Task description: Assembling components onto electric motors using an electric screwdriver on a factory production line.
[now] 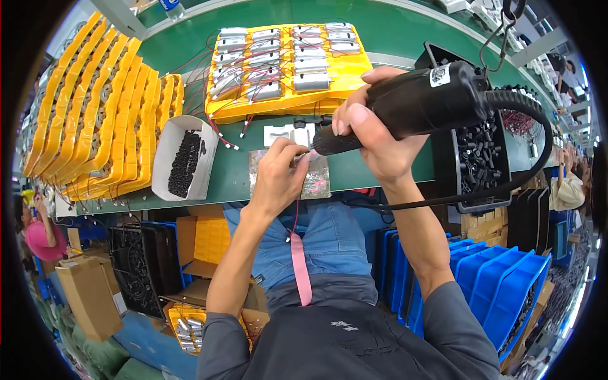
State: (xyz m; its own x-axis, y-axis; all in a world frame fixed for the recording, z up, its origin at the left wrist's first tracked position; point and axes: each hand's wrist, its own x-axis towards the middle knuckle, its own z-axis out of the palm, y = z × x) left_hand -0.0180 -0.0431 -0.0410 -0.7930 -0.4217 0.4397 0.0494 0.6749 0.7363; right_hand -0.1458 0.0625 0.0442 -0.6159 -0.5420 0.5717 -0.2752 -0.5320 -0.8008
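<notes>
My right hand [373, 130] grips a black electric screwdriver [424, 101] that hangs from a hook and trails a thick black cable. Its tip points left onto a small silver part [303, 152] pinched in my left hand [278, 177]. A thin red wire [296, 215] drops from that part toward my lap. Both hands hover over a shiny metal plate [320, 180] at the front edge of the green bench [392, 31]. Just behind them lies a white plastic fixture [288, 134].
A yellow tray [288, 104] of silver motors with red and black wires sits behind. A white box [168, 168] of small black parts stands left, stacked yellow trays [95, 101] beyond it. A black tray [481, 158] of black parts is right. Blue bins [500, 285] and cartons sit below.
</notes>
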